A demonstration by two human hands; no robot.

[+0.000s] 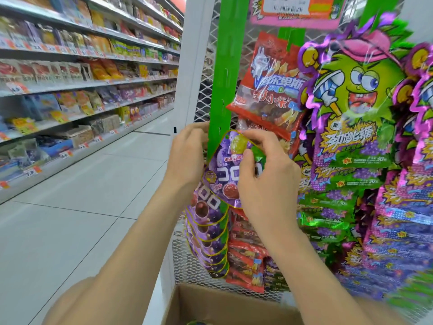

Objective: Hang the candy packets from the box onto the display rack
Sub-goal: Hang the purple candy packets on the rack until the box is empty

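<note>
A purple grape candy packet (225,170) is pressed against a green hanging strip (221,73) on the white mesh display rack (206,95). My right hand (264,177) pinches the packet's top from the front. My left hand (187,156) grips the strip's left edge and the packet's left side. Below them several more purple packets (210,240) hang in an overlapping column on the same strip. The cardboard box (225,303) sits open at the bottom of the view, its contents mostly out of sight.
Red candy packets (269,90) hang on the neighbouring strip, with more below (246,259). Green and purple monster-print packets (351,127) fill the rack's right side. A price sign (295,8) hangs at the top. Stocked store shelves (82,73) line the aisle to the left, beside a white tiled floor (82,207).
</note>
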